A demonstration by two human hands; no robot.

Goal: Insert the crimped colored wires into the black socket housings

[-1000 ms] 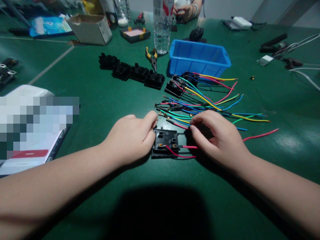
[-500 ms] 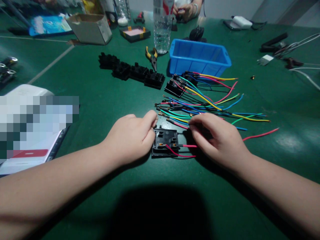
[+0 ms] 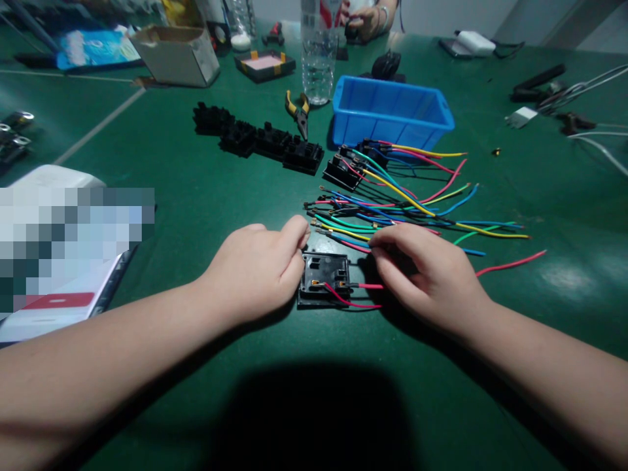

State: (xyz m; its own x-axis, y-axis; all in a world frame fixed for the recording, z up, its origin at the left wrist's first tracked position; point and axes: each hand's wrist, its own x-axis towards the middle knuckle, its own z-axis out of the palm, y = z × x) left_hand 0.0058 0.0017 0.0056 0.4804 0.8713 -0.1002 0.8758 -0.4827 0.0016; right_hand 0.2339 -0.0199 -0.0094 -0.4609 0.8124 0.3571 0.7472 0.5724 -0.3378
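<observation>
A black plastic socket [image 3: 325, 271] lies on the green table, its metal contacts facing up and red wires running from it to the right. My left hand [image 3: 260, 265] is closed against the socket's left edge, holding it, with the fingertips partly hidden. On the right, my right hand [image 3: 426, 268] is closed, thumb and forefinger pinching at a red wire [image 3: 362, 248] at the near side of the wire bundle. Just beyond both hands, loose coloured wires [image 3: 363, 219] with metal terminals lie spread out. The socket's red lead passes under the right hand.
Behind the wires stand wired black sockets [image 3: 343, 171] and a blue bin [image 3: 392, 124]. A row of black sockets [image 3: 272, 140], pliers [image 3: 298, 114] and a water bottle [image 3: 318, 65] are farther back. A phone [image 3: 73, 281] lies left. Another person's hands [image 3: 367, 23] show at the far edge.
The near wire ends by my right fingertips have shifted slightly left and away from me. My hands and the socket are almost unmoved; the other person's hands moved slightly.
</observation>
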